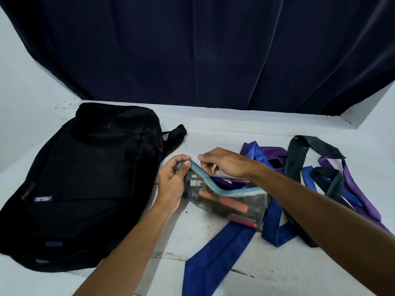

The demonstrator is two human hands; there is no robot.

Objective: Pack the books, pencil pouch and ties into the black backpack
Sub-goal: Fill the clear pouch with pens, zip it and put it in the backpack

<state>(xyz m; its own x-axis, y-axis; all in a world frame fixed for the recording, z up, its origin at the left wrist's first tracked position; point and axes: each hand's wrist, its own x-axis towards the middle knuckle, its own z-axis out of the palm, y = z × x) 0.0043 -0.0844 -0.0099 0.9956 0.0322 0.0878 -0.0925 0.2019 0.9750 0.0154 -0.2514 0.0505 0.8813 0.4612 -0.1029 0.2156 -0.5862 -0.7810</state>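
The black backpack point(89, 184) lies flat on the left of the white surface, and its zips look closed. In the middle sits a clear pencil pouch point(233, 207) with a teal zip edge and pens inside, resting on the ties. My left hand point(173, 184) pinches the pouch's left top corner. My right hand point(224, 162) pinches the zip pull near the middle of the teal edge, and the pouch mouth gapes to its right. Several ties lie tangled on the right: blue point(215, 257), purple point(361, 195) and dark green point(297, 159). No books are visible.
A dark blue curtain point(203, 52) hangs behind the white surface point(256, 278). A raised white ledge point(363, 110) runs along the back right. One backpack strap point(176, 135) sticks out toward the ties.
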